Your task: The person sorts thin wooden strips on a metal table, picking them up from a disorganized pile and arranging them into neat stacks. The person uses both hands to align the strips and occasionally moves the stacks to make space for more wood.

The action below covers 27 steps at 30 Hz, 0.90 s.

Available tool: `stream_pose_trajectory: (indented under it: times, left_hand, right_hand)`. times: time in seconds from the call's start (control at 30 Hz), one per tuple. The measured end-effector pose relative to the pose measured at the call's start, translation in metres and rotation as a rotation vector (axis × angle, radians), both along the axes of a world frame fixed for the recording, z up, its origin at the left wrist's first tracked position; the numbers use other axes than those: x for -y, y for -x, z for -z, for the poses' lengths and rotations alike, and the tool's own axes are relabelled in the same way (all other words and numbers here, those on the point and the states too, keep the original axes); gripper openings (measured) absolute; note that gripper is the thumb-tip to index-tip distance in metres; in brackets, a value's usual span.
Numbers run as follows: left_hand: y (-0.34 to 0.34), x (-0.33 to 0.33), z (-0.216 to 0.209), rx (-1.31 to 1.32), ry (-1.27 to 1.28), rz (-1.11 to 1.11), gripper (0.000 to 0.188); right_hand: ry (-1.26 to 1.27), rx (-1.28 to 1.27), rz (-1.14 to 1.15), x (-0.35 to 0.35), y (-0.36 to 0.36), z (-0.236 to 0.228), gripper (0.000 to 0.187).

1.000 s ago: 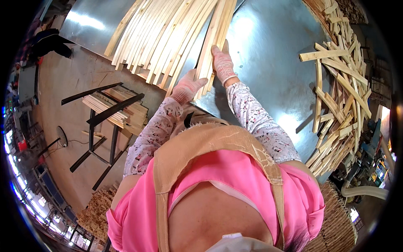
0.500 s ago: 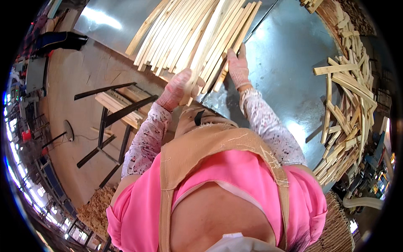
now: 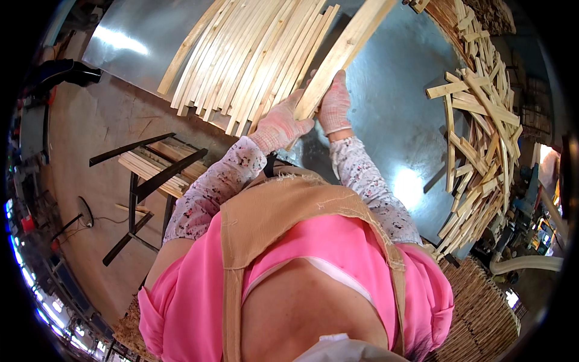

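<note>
At left, pale strips (image 3: 247, 60) lie on the metal surface (image 3: 139, 63), some far ends cropped. Your left hand (image 3: 280, 125) has its grip closed on the near end of a wooden bar (image 3: 341, 55), far end cropped; your right hand (image 3: 334, 107), grip likewise closed on it, has some fingers hidden beneath.

We look steeply down and forward from head height, through the left of two side-by-side fisheyes. Nearest us, the pink shirt (image 3: 187, 292) and tan apron (image 3: 277, 211) fill the lower middle; the held wooden strip (image 3: 345, 51) and metal counter (image 3: 389, 120) lie farther off, the floor (image 3: 84, 151) bending away at left.
</note>
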<state>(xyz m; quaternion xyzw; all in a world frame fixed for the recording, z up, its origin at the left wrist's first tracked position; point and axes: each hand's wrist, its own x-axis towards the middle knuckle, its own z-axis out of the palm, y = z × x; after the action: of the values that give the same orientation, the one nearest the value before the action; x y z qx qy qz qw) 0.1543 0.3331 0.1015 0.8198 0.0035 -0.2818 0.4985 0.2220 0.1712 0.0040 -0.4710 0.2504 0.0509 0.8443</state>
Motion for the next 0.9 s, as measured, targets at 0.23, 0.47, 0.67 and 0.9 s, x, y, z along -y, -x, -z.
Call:
stream_pose_trajectory:
  times: [0.23, 0.47, 0.67, 0.9]
  left_hand:
    - [-0.022, -0.072, -0.023, -0.221, -0.103, 0.203, 0.085]
    - [-0.055, -0.122, -0.024, 0.381, -0.102, 0.571, 0.078]
    - [-0.118, -0.297, 0.085, 0.368, -0.910, -0.442, 0.072]
    - [-0.111, -0.317, 0.099, 0.079, -0.954, -0.450, 0.065]
  right_hand:
    - [2.131, 1.049, -0.574, 0.120, -0.031, -0.117, 0.070]
    - [1.888, 0.632, -1.319, 0.160, -0.044, -0.124, 0.075]
    - [1.366, -0.339, -0.720, 0.186, 0.039, -0.090, 0.049]
    - [0.506, -0.571, -0.131, 0.186, 0.134, -0.068, 0.037]
